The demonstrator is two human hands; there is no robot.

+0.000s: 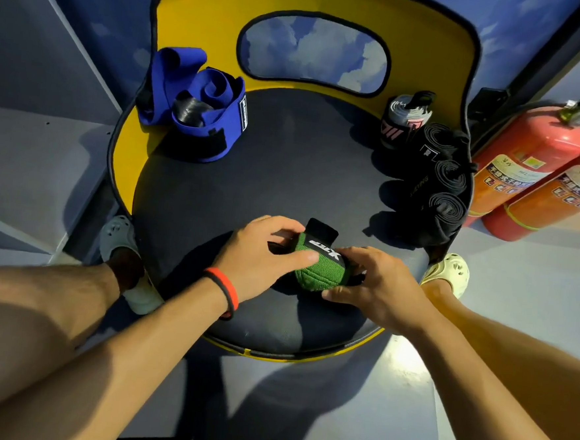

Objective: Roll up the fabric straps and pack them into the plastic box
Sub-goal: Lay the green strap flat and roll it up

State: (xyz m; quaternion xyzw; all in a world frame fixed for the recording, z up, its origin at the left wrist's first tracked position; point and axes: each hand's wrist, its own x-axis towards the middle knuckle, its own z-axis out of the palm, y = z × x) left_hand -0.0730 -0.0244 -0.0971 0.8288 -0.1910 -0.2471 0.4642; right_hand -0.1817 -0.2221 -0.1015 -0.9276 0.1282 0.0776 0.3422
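Black seat cushion (pixel 285 171), yellow chair rim (pixel 129 146), grey floor (pixel 505 269).

Seat (pixel 285 171) middle is bare, open lane from 6 to 12 o'clock. 10 o'clock: loose blue straps (pixel 200 110) at the rim. 1 to 4 o'clock: grey-pink roll (pixel 405 121), then black rolls (pixel 445 182) along the edge. Yellow backrest (pixel 206 18) walls 9 through 3. 6 o'clock is blocked: left hand (pixel 262 255) and right hand (pixel 376 284) grip the green roll (pixel 316 266). Fire extinguishers (pixel 533 161) stand off-seat at 3.
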